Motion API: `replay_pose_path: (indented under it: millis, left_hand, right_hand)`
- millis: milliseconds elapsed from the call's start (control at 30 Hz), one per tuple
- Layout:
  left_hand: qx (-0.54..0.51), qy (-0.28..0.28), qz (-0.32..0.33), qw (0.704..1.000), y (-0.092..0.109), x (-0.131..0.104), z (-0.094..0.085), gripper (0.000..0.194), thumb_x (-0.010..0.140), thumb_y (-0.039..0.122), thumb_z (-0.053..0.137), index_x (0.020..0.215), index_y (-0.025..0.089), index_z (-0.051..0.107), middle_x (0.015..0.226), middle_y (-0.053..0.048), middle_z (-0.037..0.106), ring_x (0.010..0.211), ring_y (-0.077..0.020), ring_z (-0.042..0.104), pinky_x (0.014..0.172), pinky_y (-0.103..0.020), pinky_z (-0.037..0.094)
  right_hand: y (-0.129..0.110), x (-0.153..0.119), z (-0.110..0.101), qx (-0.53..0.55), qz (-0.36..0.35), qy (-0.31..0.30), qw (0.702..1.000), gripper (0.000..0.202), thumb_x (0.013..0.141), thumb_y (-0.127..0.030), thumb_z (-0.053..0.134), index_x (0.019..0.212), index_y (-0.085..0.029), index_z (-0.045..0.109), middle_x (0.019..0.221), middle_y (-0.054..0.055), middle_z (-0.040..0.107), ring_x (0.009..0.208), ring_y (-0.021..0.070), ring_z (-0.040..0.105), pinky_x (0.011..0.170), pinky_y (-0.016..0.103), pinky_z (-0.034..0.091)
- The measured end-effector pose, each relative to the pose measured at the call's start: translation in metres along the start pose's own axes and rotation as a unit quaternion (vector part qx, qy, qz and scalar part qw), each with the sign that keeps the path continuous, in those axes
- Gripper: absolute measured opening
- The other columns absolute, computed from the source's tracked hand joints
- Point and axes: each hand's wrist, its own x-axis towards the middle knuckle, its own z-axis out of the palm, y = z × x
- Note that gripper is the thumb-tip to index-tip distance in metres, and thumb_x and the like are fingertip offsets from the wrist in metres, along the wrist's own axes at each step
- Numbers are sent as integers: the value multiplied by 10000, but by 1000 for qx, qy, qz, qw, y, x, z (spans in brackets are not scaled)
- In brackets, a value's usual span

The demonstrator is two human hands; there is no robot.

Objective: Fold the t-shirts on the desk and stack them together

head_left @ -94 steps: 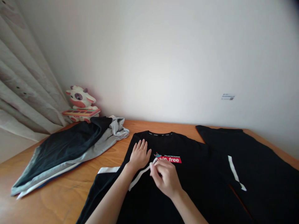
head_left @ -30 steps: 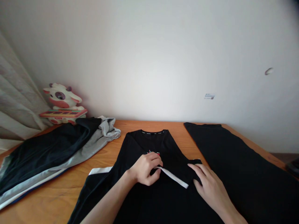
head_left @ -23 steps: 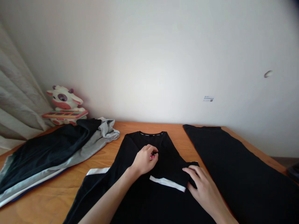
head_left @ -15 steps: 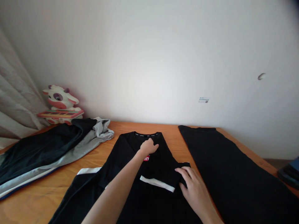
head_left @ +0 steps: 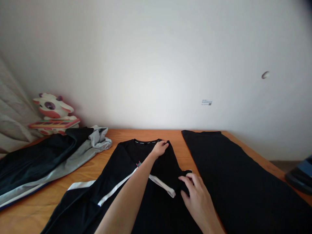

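Note:
A black T-shirt with white sleeve bands lies face up on the wooden table, both sleeves folded in over the chest. My left hand reaches far forward and rests at the right end of the collar, fingers curled on the cloth. My right hand presses the folded right sleeve edge, fingers apart. The white band of that sleeve lies just left of my right hand. The chest print is mostly hidden by my left forearm.
A second black garment is spread flat to the right. A grey and black garment is heaped at the left. A cow toy stands at the back left by a curtain. The white wall is close behind.
The right sleeve was folded in over the chest. My left hand let the white band go and slid up from the print to the collar. My right hand stayed on the sleeve fold.

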Motion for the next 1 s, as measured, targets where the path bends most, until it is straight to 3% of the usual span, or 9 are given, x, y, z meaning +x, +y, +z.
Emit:
replay_pose_path:
  millis: [133,267,400,500,600,733,867,1000]
  left_hand:
    - [-7,-29,1,1000,-3,11,2,117,830,206,723,927,164,772,973,-73,800,1052,-265,714,984,-363,542]
    - [-34,-43,3,998,-3,12,3,429,784,19,682,1195,132,723,1218,-128,762,1181,-245,694,994,-326,553]
    - [-37,-33,6,999,-6,4,5,412,848,26,637,1247,118,684,1265,-158,736,1213,-239,683,1007,-337,554]
    - [-15,-25,15,999,-8,-3,3,435,817,17,667,1234,141,678,1290,-134,722,1233,-224,667,1037,-325,531]
    - [30,-10,6,999,-9,-5,-5,471,751,-5,698,1194,153,683,1160,-110,759,1142,-239,700,1002,-352,544]
    - [78,-5,5,997,-5,-6,-15,314,772,31,691,1057,161,707,932,-60,773,921,-220,739,898,-334,569]
    - [99,21,33,994,0,-17,-17,238,906,144,599,1135,178,653,1056,-69,758,913,-179,722,868,-289,555]
    - [128,3,58,990,2,-47,-33,332,865,305,693,1165,180,623,1028,-75,740,849,-212,707,820,-335,559]
  right_hand:
    - [-3,3,-2,-3,-25,-12,1000,433,790,-46,596,1148,-282,654,1028,73,611,904,264,646,771,416,584]
    - [-6,6,-6,15,-47,-12,999,265,866,-109,600,1072,-249,692,979,66,617,870,237,629,753,388,564]
    - [-9,9,-9,28,-42,-10,999,168,884,-177,610,1010,-231,707,958,69,624,867,236,625,749,388,562]
    - [-11,9,-10,37,-47,-28,998,311,863,-135,574,1120,-250,705,1021,75,645,922,246,639,789,402,578]
    - [-12,9,-11,48,-64,-30,996,405,868,-79,518,1178,-267,699,1052,73,658,941,237,646,812,396,582]
    - [-11,8,-14,65,-85,-22,994,401,881,-38,500,1134,-256,721,1032,67,659,934,226,645,806,379,570]
    - [-13,8,-17,84,-82,-52,992,454,852,-9,471,1113,-279,726,1028,61,647,942,229,634,798,385,563]
    - [-18,9,-22,88,-50,-90,991,381,816,-58,520,1096,-256,687,1062,78,633,978,258,621,825,424,569]
